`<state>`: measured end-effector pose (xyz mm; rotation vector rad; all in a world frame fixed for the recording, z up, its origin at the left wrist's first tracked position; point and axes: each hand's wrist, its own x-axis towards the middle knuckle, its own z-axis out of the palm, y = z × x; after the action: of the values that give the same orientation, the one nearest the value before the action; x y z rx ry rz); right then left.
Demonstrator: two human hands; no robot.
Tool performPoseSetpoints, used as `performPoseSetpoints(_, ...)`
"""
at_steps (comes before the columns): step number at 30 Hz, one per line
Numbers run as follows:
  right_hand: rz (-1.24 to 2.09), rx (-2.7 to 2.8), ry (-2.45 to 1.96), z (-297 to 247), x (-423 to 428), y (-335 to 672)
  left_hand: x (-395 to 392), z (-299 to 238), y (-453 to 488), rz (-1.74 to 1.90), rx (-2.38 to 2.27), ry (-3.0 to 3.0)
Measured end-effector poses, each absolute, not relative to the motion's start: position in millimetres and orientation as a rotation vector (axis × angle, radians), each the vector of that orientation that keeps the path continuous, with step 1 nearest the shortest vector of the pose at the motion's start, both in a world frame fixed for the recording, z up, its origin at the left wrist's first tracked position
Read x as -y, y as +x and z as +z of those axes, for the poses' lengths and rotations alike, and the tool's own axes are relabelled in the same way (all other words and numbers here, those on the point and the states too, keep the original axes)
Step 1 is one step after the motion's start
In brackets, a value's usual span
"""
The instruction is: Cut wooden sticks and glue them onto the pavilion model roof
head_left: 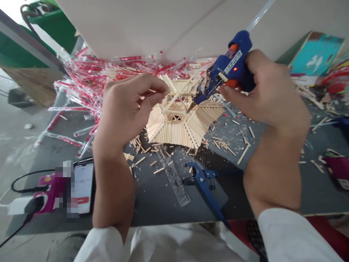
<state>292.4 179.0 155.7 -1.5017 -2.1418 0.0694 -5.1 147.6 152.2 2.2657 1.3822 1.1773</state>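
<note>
At the far left of the dark grey table (240,203), a phone (84,187) lies beside a pink object (46,193), partly blurred out, with a black cable (27,178) running near a white charger (19,205). Behind them, a tangle of clear plastic wrap with red strips (81,83) is heaped along the table's far side. The left hand (127,109) is closed, its thumb and fingers pinched together on a thin wooden stick (158,91) at the top of the model. A hexagonal stick model (174,127), with a sloping tiered roof, sits mid-table between the hands. Just below it lie loose wooden sticks (152,163), a clear plastic ruler (173,180) and a blue-handled tool (204,185). The right hand (264,91) is clamped around a blue hot glue gun (229,65), its red light lit and its nozzle tip at the model's upper framework. Further right stand a painted board (316,54) and a magenta bag (336,169)
</note>
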Motion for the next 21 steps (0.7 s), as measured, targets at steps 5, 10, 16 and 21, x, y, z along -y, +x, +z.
performPoseSetpoints(5, 0.060, 2.154, -1.477, 155.7, -178.9, 292.8, -148.8, 151.7, -5.4, 1.149, -1.403, 2.273)
performPoseSetpoints(10, 0.102, 2.132, -1.467, 157.6, -178.4, 293.2, -148.7, 151.5, -5.1, 1.179, -1.376, 2.262)
performPoseSetpoints(16, 0.085, 2.126, -1.412, 155.4, -179.0, 291.9, -150.8, 150.5, -6.4, 1.187, -1.342, 2.278)
performPoseSetpoints(21, 0.005, 1.965, -1.356, 152.2, -180.2, 290.3, -151.6, 149.2, -7.2, 1.199, -1.358, 2.304)
